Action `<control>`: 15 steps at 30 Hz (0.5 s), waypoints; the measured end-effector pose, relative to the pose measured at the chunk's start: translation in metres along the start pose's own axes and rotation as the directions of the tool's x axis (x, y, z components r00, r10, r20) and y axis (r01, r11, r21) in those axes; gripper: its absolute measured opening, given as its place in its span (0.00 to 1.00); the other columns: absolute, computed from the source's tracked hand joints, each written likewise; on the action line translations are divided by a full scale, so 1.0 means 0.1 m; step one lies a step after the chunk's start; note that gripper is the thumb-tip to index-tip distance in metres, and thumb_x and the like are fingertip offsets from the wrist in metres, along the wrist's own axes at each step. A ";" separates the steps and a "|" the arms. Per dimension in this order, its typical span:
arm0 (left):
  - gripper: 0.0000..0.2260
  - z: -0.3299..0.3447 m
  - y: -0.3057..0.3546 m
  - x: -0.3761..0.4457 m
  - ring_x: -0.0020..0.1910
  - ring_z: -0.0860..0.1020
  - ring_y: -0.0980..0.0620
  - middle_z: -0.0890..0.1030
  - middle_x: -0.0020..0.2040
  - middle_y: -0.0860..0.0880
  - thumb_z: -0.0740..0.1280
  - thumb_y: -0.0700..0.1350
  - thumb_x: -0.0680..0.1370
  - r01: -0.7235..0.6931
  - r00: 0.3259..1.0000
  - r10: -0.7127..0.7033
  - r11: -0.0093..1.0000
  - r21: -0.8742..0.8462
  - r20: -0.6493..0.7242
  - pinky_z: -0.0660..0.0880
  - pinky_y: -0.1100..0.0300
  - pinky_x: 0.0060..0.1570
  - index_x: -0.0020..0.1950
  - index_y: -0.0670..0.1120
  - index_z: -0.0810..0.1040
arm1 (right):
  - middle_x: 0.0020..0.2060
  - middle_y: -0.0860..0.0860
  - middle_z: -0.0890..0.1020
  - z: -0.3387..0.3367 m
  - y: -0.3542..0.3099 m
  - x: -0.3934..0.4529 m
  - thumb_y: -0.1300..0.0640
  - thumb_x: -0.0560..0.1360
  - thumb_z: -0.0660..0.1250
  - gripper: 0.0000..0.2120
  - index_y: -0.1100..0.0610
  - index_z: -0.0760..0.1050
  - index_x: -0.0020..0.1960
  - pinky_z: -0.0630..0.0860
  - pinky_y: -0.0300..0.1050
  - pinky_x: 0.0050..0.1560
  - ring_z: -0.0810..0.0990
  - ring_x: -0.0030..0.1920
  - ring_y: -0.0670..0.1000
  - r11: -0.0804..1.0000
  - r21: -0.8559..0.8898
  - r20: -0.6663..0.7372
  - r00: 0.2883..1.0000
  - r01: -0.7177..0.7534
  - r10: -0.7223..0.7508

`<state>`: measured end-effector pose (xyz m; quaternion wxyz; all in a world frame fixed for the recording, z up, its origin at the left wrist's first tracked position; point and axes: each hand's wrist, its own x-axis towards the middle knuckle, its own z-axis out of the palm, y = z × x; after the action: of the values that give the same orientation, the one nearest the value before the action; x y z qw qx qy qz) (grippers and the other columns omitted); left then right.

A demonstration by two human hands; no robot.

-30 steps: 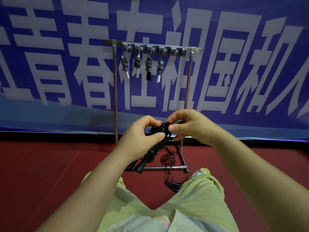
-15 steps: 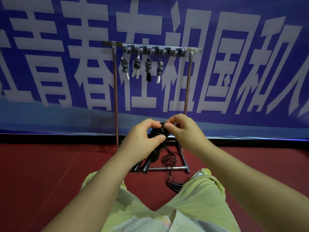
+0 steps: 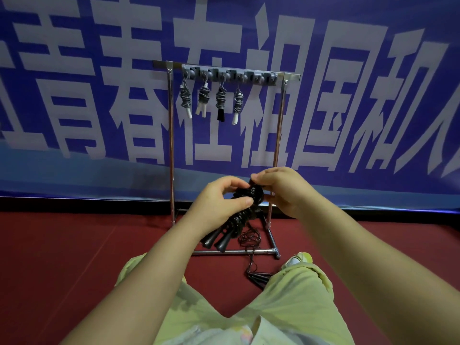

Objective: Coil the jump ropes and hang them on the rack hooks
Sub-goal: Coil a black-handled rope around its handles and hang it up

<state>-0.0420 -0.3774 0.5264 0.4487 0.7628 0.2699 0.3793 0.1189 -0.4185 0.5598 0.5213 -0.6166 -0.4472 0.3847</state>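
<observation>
Both hands meet in front of the rack, clamped on one black jump rope [image 3: 242, 215]; the left hand [image 3: 216, 205] wraps its fingers round the coiled bundle with the thumb pressed across the front, and the right hand [image 3: 283, 190] pinches the cord at the top of the coil between thumb and fingers; the two hands are close together, almost touching over the rope; the rope's two black handles [image 3: 219, 239] stick out below the left hand, pointing down and towards the person, side by side.

The metal rack [image 3: 171, 145] stands on the red floor [image 3: 62, 257] against a blue banner [image 3: 348, 108] with large white characters; a grey strip of hooks [image 3: 251, 77] runs along its top bar; four coiled ropes hang from the left part of that strip, a first grey-and-white bundle [image 3: 185, 98], a second [image 3: 203, 99] just beside it, a third with a black handle [image 3: 220, 100], and a fourth [image 3: 238, 104] with a white handle; the hooks to the right of them carry nothing that I can make out.

Another black rope [image 3: 251, 242] lies loose on the floor inside the rack's base, its tangled cord crossing the front bar; its handles [image 3: 258, 280] rest beside the person's right knee; pale green trousers [image 3: 293, 307] fill the bottom of the view.
</observation>
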 end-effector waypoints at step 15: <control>0.10 -0.18 0.50 0.94 0.37 0.82 0.44 0.80 0.47 0.39 0.61 0.39 0.79 0.176 0.983 -0.108 0.798 -0.577 0.150 0.76 0.61 0.27 0.59 0.43 0.72 | 0.32 0.53 0.73 -0.04 -0.67 0.69 0.62 0.77 0.64 0.09 0.58 0.71 0.38 0.72 0.45 0.35 0.72 0.34 0.51 0.816 0.369 -0.122 0.894 0.445 -0.432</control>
<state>0.0002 -0.3210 0.6083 0.7039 0.5838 0.1708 0.3668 0.1337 -0.3497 0.6257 0.7141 -0.3881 -0.4835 0.3249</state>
